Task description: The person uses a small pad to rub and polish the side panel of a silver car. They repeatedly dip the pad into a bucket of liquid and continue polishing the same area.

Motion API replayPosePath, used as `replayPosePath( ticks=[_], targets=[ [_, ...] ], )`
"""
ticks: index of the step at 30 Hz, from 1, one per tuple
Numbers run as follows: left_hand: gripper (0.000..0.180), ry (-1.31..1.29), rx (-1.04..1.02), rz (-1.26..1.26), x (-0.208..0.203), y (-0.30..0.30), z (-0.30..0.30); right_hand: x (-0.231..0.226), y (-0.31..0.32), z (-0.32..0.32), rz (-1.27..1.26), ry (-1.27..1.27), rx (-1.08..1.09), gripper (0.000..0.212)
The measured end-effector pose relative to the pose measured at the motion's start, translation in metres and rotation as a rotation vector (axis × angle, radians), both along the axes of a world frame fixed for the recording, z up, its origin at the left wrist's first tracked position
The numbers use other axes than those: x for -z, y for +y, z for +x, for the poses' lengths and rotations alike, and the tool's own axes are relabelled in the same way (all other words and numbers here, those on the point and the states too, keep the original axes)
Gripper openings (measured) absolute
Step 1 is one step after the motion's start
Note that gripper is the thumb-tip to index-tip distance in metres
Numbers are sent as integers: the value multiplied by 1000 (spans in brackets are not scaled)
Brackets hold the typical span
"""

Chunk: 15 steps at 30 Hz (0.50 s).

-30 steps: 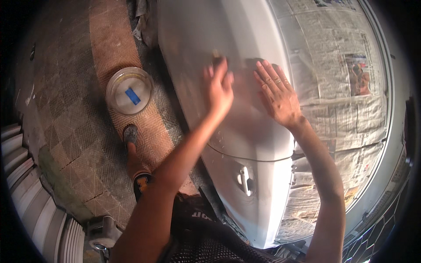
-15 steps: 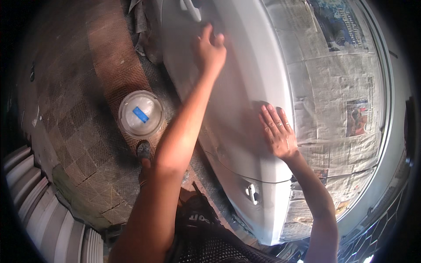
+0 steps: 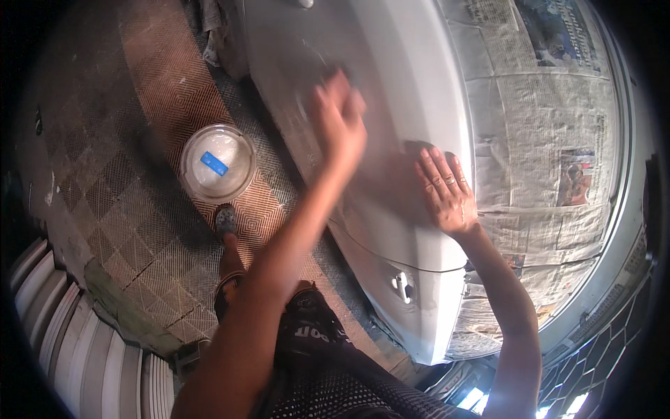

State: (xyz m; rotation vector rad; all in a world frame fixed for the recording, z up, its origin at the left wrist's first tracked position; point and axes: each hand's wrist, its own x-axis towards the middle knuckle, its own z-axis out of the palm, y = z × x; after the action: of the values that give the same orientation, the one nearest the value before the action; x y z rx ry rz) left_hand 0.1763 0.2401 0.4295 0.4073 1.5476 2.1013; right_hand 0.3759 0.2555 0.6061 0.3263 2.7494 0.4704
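My left hand (image 3: 340, 126) is over the grey-white car door panel (image 3: 373, 209), its fingers bent and smeared by motion. Whether something lies under those fingers is hidden by the blur. My right hand (image 3: 447, 190) rests flat near the panel's right edge, fingers stretched out and holding nothing. Below it on the same car side is a door handle (image 3: 403, 287). Another handle (image 3: 305, 3) shows at the top edge of the view, beyond my left hand.
A round, pale bucket (image 3: 246, 183) stands on the patterned floor mat (image 3: 174, 84), with a blue rectangular block (image 3: 214, 163) on top. Newspaper sheets (image 3: 530, 160) cover the car's windows at right. White curved panels (image 3: 84, 342) are stacked at lower left.
My left hand has moved down along the panel, toward me, and is now blurred. My right hand stays flat in nearly the same spot. The whole view has shifted slightly.
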Motion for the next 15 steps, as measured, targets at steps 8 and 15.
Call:
replayPosePath(
  ticks=[8, 15],
  targets=[
    [37, 194, -50, -90, 38, -11, 14, -6, -1, 2, -22, 31, -15, 47],
    [39, 358, -187, -210, 24, -55, 117, 1, -1, 3, -10, 155, -105, 47]
  ],
)
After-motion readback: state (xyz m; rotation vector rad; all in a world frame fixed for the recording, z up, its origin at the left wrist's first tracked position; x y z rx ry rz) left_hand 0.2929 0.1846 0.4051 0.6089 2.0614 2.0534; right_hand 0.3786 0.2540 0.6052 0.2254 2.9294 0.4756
